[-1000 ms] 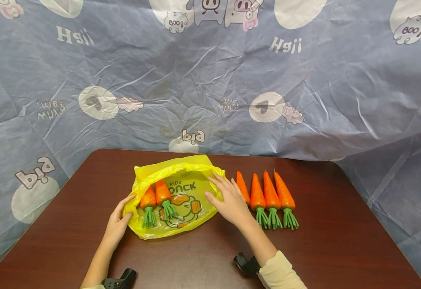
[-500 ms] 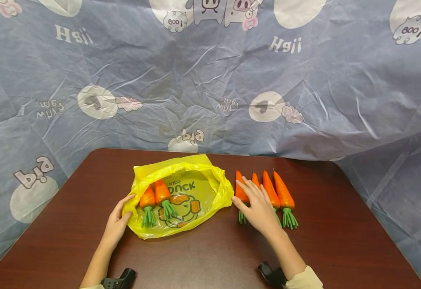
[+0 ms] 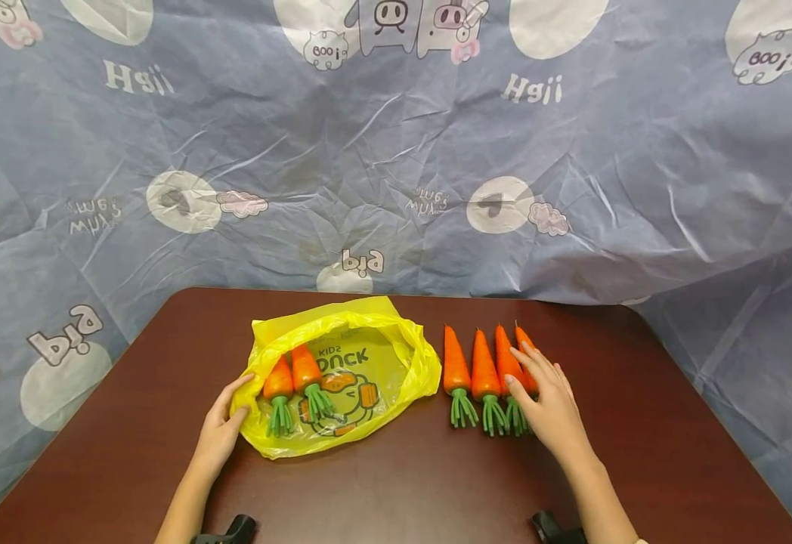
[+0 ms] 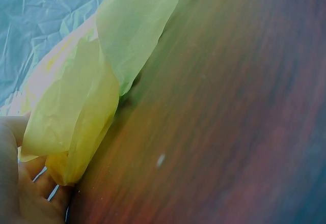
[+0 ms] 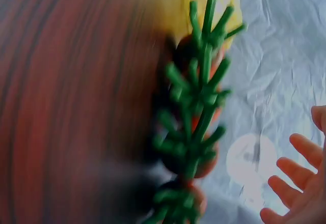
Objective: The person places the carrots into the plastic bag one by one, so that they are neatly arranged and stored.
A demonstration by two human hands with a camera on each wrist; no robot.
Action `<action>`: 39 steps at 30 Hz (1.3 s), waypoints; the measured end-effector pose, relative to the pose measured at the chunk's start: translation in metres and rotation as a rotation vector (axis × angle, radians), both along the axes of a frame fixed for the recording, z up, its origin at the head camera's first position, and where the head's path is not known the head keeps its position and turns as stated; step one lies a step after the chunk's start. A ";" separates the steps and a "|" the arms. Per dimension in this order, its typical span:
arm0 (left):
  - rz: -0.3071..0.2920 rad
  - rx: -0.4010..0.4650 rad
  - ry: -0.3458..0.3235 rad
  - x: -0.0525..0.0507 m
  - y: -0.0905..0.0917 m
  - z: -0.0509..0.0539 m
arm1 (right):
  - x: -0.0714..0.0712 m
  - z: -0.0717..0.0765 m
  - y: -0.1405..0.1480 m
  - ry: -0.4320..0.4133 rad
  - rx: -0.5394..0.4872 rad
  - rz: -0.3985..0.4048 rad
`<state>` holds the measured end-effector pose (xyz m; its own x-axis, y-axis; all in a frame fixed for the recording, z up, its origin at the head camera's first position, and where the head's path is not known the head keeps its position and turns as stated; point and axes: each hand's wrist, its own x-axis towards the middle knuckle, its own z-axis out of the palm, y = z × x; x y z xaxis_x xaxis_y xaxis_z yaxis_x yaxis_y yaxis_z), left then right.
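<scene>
A yellow plastic bag (image 3: pixel 344 320) with a printed duck lies with its mouth spread toward me. Two orange carrots with green stems, the left one (image 3: pixel 278 379) and the right one (image 3: pixel 306 367), are inside it. My left hand (image 3: pixel 218 431) pinches the bag's left rim between thumb and fingers; in the left wrist view the yellow film (image 4: pixel 71 107) passes between them. Right of the bag, several carrots (image 3: pixel 484 369) lie in a row, stems toward me. My right hand (image 3: pixel 554 404) hovers over the rightmost carrot (image 3: pixel 524 338), partly hiding it, with fingers spread and holding nothing.
Everything lies on a dark brown table (image 3: pixel 382 499) with rounded far corners. A grey-blue printed cloth (image 3: pixel 382 151) hangs behind the table and along its right side. Black wrist devices show at the lower edge.
My right hand has let go of the bag's right rim and moved right, across the row, to the rightmost carrot. The left hand stays at the bag's left rim.
</scene>
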<state>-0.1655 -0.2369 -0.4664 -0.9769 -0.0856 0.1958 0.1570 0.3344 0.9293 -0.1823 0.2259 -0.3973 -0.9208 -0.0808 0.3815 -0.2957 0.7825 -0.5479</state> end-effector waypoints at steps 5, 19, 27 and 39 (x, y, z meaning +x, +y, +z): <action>0.003 -0.001 0.005 0.001 0.000 -0.003 | 0.001 -0.006 0.022 0.011 -0.060 -0.029; 0.000 -0.010 0.012 -0.001 -0.001 -0.003 | -0.014 -0.020 0.048 -0.143 -0.131 -0.068; -0.008 0.008 -0.005 0.002 0.000 0.000 | -0.017 -0.034 0.053 -0.171 -0.071 -0.058; -0.003 0.018 0.001 0.001 0.002 0.000 | -0.020 -0.036 0.056 -0.247 -0.050 -0.021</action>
